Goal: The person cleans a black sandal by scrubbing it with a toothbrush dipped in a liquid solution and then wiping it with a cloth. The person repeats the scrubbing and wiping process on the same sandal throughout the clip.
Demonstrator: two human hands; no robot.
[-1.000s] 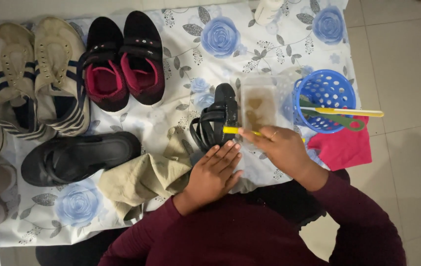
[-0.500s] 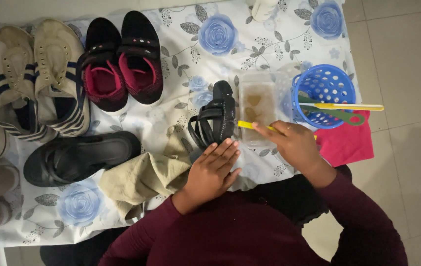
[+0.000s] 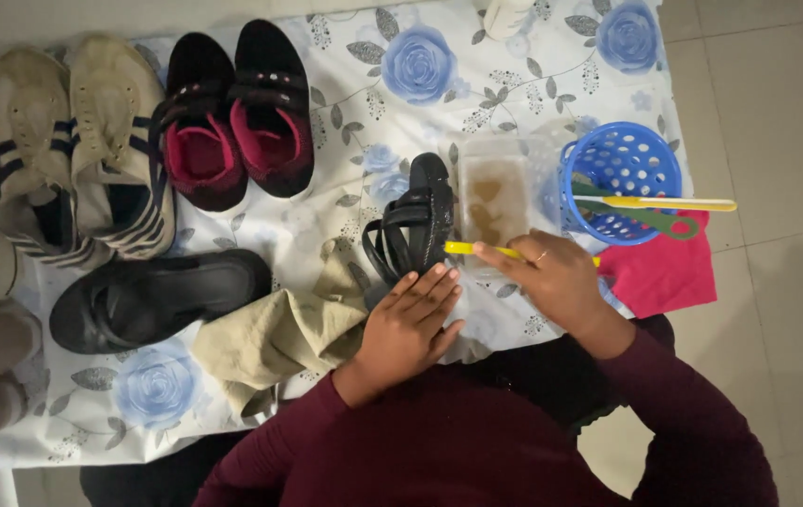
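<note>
Your left hand [image 3: 411, 324] lies flat, fingers spread, steadying the black sandal [image 3: 411, 225]; your right hand [image 3: 556, 277], closed on the yellow brush [image 3: 476, 249], has drawn its tip back from the strap, suggesting a stroke between scrubs; tray [image 3: 493, 197] just beyond.

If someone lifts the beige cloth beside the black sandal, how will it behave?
The beige cloth lies crumpled in soft folds, so it would probably hang limp. It looks thin, likely light. One end tucks under the left hand, so it may drag.

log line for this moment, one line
left hand: steadies black sandal | right hand: holds yellow brush at sandal | clear tub, blue basket beside
</note>
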